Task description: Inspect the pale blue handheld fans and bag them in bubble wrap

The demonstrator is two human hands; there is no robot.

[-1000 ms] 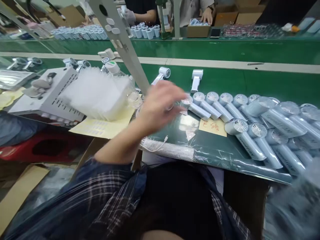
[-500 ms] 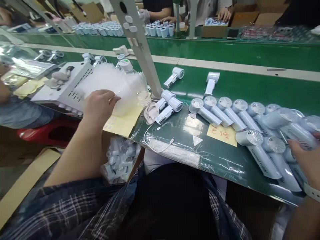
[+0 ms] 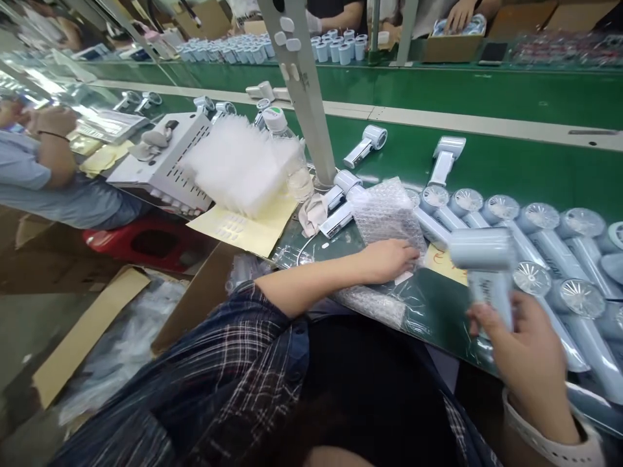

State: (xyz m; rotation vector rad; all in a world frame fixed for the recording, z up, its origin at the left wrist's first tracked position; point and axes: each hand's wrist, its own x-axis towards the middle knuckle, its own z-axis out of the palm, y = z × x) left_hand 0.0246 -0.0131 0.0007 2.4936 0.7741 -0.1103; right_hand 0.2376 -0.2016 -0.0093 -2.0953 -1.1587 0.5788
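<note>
My right hand (image 3: 530,353) is wrapped round the handle of a light blue handheld fan (image 3: 481,250), held up above the table and slightly blurred. My left hand (image 3: 392,261) is closed on the lower edge of a clear bubble wrap bag (image 3: 382,211), in front of my body. The bag partly covers the wrapped fans behind it. Several similar fans (image 3: 540,230) in clear film lie in rows to the right. A yellow note (image 3: 445,264) with red writing lies between the bag and the held fan.
A stack of white bubble bags (image 3: 233,162) lies on yellow paper (image 3: 272,237) beside a bottle (image 3: 296,172). A metal post (image 3: 311,110) rises behind the table edge. More fans (image 3: 367,144) lie on the green belt (image 3: 511,152). Co-workers sit opposite and at left.
My left hand has moved right from the white stack, bringing a bubble wrap bag over the table. My right hand has lifted a fan from the rows and moved left. The view has shifted.
</note>
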